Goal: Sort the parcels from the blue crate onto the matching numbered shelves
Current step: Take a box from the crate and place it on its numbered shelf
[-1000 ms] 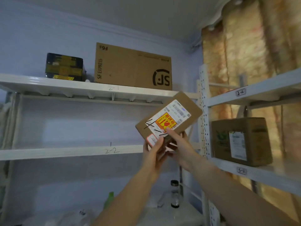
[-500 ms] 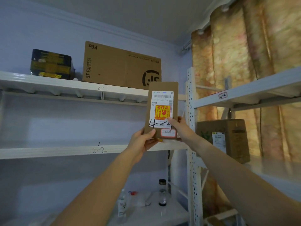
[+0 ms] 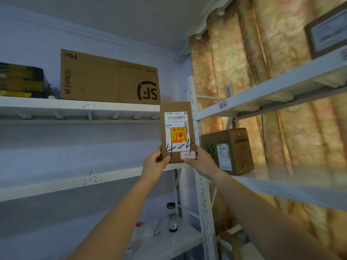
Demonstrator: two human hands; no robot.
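Note:
I hold a small brown cardboard parcel (image 3: 176, 128) upright in front of me, between the two shelf racks. Its white label carries an orange fragile sticker and the handwritten mark "4-4". My left hand (image 3: 155, 165) grips its lower left corner. My right hand (image 3: 200, 162) grips its lower right corner, thumb on the small red-edged sticker. The white shelves on the left are marked "2-1" (image 3: 88, 105) and "2-2" (image 3: 92, 180). On the right rack a shelf edge bears a red-edged tag "2-2" (image 3: 223, 105). The blue crate is out of view.
A large SF Express carton (image 3: 109, 81) and a dark yellow-printed box (image 3: 20, 81) stand on the top left shelf. A brown box (image 3: 230, 151) sits on the right rack. A dark-capped bottle (image 3: 171, 216) stands on the low shelf. A patterned curtain (image 3: 244, 62) hangs behind.
The parcel has turned from a tilt to upright, its label facing me. My view has swung right and closer to the racks. Both hands now hold its bottom corners.

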